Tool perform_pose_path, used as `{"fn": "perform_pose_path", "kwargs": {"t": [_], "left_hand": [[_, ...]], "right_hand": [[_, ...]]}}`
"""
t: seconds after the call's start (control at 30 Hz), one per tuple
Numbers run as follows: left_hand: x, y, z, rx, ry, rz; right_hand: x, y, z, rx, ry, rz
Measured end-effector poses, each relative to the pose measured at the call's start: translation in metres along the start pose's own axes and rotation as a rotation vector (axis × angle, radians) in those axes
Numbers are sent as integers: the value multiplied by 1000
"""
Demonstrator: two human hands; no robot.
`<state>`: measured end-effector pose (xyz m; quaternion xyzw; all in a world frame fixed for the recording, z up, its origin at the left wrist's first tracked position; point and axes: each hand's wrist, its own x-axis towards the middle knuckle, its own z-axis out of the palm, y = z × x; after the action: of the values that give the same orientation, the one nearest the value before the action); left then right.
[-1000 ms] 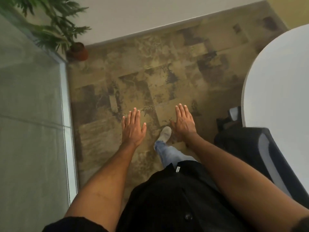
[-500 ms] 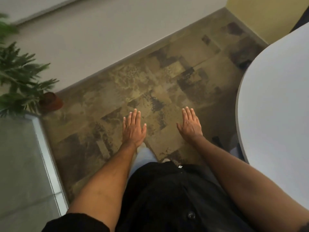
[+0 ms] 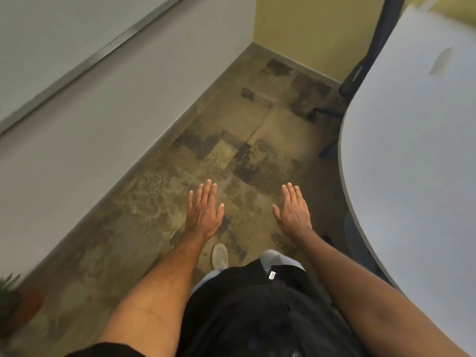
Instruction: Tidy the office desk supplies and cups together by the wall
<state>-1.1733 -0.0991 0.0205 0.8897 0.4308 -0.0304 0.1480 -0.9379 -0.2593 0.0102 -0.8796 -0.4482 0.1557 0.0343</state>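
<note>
The person's left hand [image 3: 203,211] is held out flat, palm down, above the mottled brown and tan carpet floor [image 3: 231,155], its fingers [image 3: 206,191] straight, close together and holding nothing. The right hand [image 3: 293,212] is held the same way, level with the left and well apart from it, its fingers [image 3: 291,195] straight, its thumb spread a little to the inside, and nothing in its grasp. Both bare forearms reach forward from short black sleeves.

The round white bench [image 3: 412,163] curves in from the right edge of the view, just beside the right forearm. Neither hand touches it. Of the task's supplies, only a faint, blurred greyish mark [image 3: 441,60] shows on the bench's far part, too smeared to tell what it is; no cup can be made out in this view.

Below the hands, 1 light grey shoe [image 3: 219,256] is planted on the carpet, with pale blue trousers [image 3: 279,256] showing above the hem of a black shirt [image 3: 257,310]. A grey-white wall [image 3: 90,124] with a metal strip runs diagonally along the left, meeting a yellow-green wall [image 3: 309,34] at the far corner. A dark office chair [image 3: 371,47] stands behind the bench near that corner. A green potted plant [image 3: 10,292] in a reddish pot sits at the lower left, blurred.
</note>
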Motion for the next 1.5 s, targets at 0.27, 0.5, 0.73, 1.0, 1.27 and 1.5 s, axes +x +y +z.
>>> {"fn": "perform_pose_path", "kwargs": {"t": [0.27,0.5,0.73,1.0,1.27,1.5], "left_hand": [[174,22,-26,27,-35,218],[342,112,-20,72,-79,416],[497,251,-23,89,-128,554],[612,386,-35,116,-159,684],[714,499,-41,204,-163,827],[814,617,-35,294,-226,1007]], "right_hand": [[113,21,-27,76,88,184],[229,104,-53,187,218,339],[325,208,-102,256,227,562],[401,300,-160,251,210,667],[485,387,-206,260,290,747],[587,478,-247,291,352,863]]}}
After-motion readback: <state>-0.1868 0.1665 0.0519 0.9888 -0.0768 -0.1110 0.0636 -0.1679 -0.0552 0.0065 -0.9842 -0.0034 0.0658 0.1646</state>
